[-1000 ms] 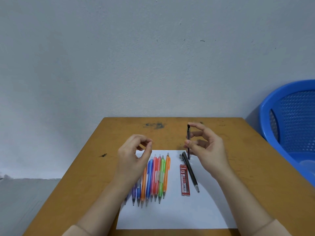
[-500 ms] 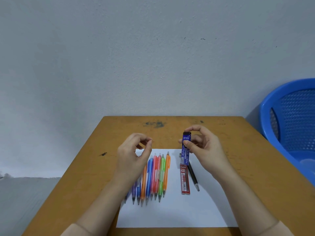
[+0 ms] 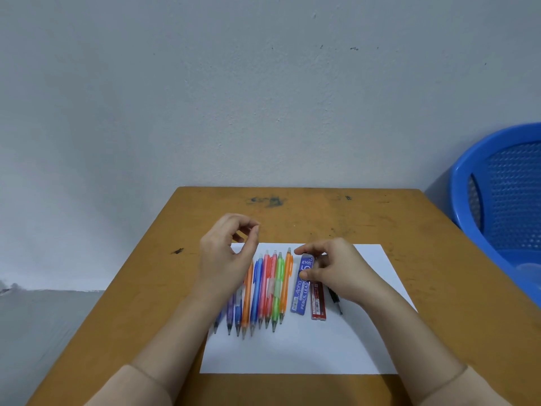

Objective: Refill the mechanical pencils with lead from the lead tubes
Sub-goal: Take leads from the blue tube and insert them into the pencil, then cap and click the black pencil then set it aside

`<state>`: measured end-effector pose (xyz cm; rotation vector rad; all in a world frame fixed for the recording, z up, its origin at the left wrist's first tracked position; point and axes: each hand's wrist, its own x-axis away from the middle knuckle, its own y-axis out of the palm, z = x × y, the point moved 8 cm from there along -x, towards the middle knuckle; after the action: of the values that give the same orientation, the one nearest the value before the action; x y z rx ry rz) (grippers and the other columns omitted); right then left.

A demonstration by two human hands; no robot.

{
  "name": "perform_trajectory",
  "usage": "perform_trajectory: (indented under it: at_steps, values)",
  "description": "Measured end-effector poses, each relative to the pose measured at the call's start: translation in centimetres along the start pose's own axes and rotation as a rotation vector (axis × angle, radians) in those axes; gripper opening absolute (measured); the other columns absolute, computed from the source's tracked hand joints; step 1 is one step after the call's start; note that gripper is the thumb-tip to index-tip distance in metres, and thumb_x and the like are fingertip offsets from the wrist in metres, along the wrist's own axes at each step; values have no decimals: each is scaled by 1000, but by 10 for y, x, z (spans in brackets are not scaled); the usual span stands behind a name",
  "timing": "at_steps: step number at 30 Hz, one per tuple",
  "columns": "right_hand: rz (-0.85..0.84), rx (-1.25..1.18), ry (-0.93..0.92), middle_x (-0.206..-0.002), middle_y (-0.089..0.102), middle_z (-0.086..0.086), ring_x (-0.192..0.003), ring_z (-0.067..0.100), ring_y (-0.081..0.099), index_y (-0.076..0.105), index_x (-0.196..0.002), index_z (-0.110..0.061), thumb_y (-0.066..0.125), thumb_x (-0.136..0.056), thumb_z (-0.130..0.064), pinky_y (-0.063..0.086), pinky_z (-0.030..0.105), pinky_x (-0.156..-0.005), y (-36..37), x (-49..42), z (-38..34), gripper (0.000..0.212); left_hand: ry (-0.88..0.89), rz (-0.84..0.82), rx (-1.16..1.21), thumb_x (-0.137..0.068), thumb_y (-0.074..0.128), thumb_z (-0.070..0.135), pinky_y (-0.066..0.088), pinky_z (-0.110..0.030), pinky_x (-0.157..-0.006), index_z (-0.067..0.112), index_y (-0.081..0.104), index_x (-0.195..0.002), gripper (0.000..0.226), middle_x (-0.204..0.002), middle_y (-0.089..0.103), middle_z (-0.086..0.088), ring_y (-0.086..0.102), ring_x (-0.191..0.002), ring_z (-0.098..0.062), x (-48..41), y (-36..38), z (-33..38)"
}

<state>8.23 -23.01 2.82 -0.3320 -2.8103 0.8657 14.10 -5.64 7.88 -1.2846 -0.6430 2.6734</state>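
The blue lead tube (image 3: pixel 301 288), held upright before, now lies flat just left of the red lead tube (image 3: pixel 317 300), the right hand (image 3: pixel 336 271) pinching its top. Its label reads "Alpha PENCIL LEAD". The left hand (image 3: pixel 228 253) has thumb and forefinger meeting; whether they hold anything I cannot tell.

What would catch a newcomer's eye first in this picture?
First, the row of bright mechanical pencils lying side by side on the white paper in the middle of the wooden table. Just right of them lies a blue lead tube, its top end held by the right hand, while the left hand hovers over the pencils with fingertips pinched. A big blue plastic basket fills the right edge.
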Motion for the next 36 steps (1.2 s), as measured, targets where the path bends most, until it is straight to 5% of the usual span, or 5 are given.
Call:
perform_trajectory:
  at_steps: [7,18,23,28,36]
  values:
    - [-16,291,-65,-105,57,-6,-92,9,52,56,-132,-24,64,-90,-15,35,8,-57,12,-4,-2,44,-11,-6,7,-87,64,9,48,-12,-68,15,64,-90,6,-86,58,12,56,-86,-4,0,-1,0]
    - [-29,472,-136,-125,56,4,-120,17,44,53,-135,-19,58,-94,-16,39,22,-87,20,-7,-3,42,-14,-10,9,-87,63,10,49,-14,-69,14,65,-91,5,-87,59,10,55,-87,-3,1,0,0]
    - [-38,472,-158,-123,58,1,-104,12,51,57,-131,-20,59,-93,-17,43,18,-77,16,-5,-8,38,-15,-10,4,-87,64,10,49,-14,-69,16,64,-90,7,-86,59,11,56,-87,-4,2,1,-1]
    - [125,248,-124,-84,57,-16,-77,1,52,67,-116,-22,62,-91,-19,36,4,-58,-20,-4,-5,26,-17,-9,12,-87,64,10,49,-15,-68,20,62,-90,11,-85,57,14,57,-85,-5,1,0,0]
    - [223,288,18,-87,64,-6,-67,1,50,70,-110,-19,66,-87,-20,34,14,-53,-38,-11,19,23,-12,-5,18,-87,64,10,50,-17,-68,19,63,-90,10,-85,59,12,57,-83,-4,2,0,0]
